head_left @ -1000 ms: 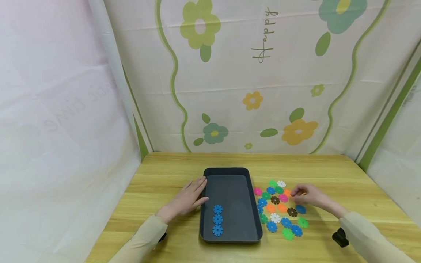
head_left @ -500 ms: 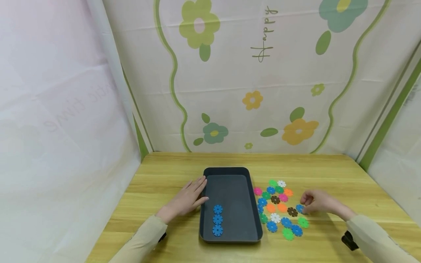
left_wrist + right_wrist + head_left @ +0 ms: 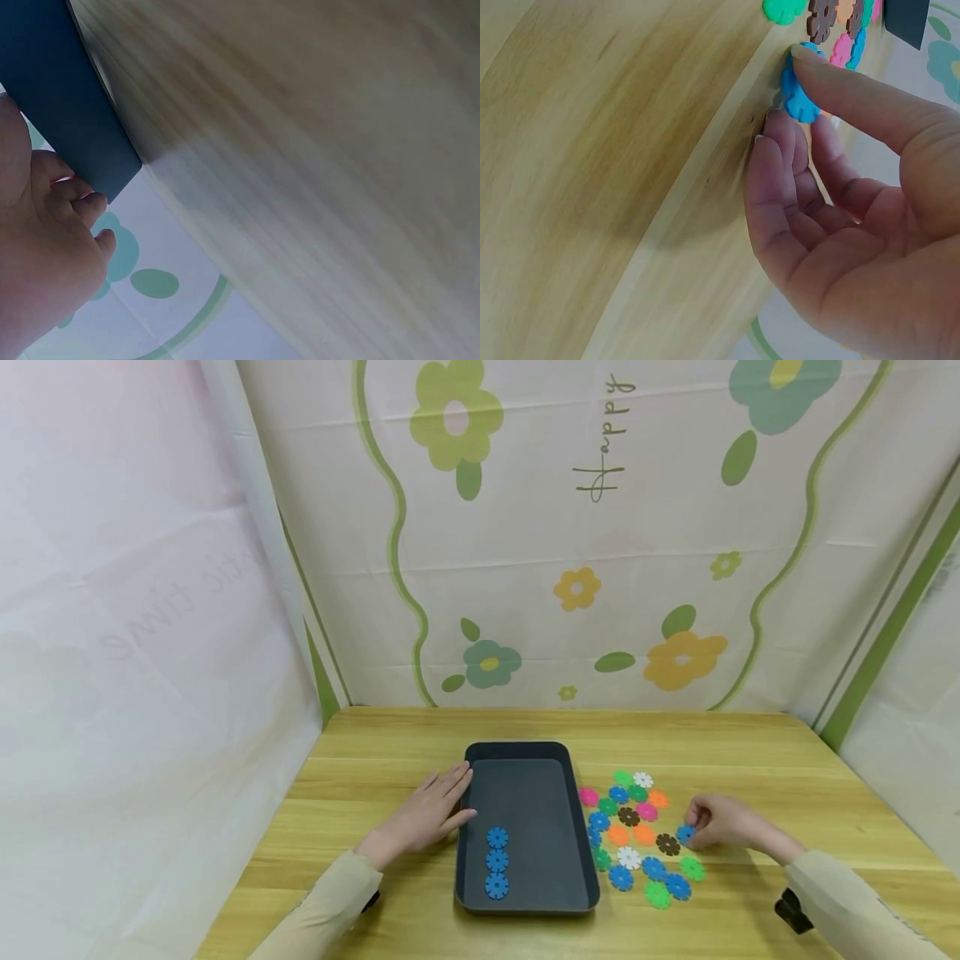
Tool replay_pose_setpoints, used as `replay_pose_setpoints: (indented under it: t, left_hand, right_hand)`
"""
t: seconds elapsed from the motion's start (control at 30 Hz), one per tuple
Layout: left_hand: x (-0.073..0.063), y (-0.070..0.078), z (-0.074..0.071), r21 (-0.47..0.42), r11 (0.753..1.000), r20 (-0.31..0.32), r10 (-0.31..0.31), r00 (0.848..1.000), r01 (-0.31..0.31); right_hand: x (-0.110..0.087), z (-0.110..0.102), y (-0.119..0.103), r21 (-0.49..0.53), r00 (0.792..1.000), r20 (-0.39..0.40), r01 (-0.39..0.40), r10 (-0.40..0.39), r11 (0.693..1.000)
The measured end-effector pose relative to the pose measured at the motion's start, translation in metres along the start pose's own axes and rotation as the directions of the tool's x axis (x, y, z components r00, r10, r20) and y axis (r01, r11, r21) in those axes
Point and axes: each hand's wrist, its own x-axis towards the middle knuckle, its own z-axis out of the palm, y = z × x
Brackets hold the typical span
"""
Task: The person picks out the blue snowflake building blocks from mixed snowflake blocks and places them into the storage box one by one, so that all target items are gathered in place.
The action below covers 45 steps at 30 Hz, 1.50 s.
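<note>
My left hand rests with its fingers extended against the left rim of a dark grey tray; in the left wrist view, the fingertips touch the tray's outer wall. Inside the tray, three blue notched discs, one being the middle disc, form a column at the near left. To the tray's right, my right hand pinches a blue notched disc between thumb and fingers. The disc is tilted up in the right wrist view, its far side hidden by the fingers.
Several notched discs in green, white, orange, pink, brown and blue lie between the tray and my right hand, among them a brown disc and a light green disc. A printed cloth hangs behind the wooden table.
My right hand has moved from beside the orange disc, right and slightly nearer, to the blue disc at the pile's right edge and now pinches it. The left hand and tray stay put.
</note>
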Motion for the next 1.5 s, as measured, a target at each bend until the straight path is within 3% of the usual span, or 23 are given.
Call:
replay_pose_setpoints:
  t: [0.17, 0.43, 1.0, 1.27, 1.5]
  left_hand:
    - [0.0, 0.001, 0.0, -0.003, 1.0, 0.0, 0.004, 1.0, -0.004]
    - [0.001, 0.0, 0.001, -0.011, 1.0, -0.002, 0.002, 1.0, -0.002]
    - [0.0, 0.001, -0.003, 0.011, 1.0, -0.008, 0.009, 1.0, -0.009]
    - [0.0, 0.001, -0.002, 0.007, 1.0, 0.003, 0.007, 1.0, -0.007]
    - [0.0, 0.0, -0.002, -0.002, 1.0, 0.016, -0.003, 1.0, 0.003]
  right_hand:
    - [0.001, -0.001, 0.004, 0.026, 0.999, 0.009, 0.052, -0.053, 0.998]
    - [0.006, -0.013, -0.002, 0.101, 0.998, 0.033, 0.046, -0.05, 0.994]
    - [0.064, -0.011, -0.093, 0.14, 0.993, 0.066, 0.084, -0.094, 0.987]
    - [0.091, 0.011, -0.127, 0.169, 0.988, 0.107, 0.096, -0.115, 0.981]
    - [0.112, 0.037, -0.153, 0.115, 0.984, 0.114, 0.122, -0.135, 0.986]
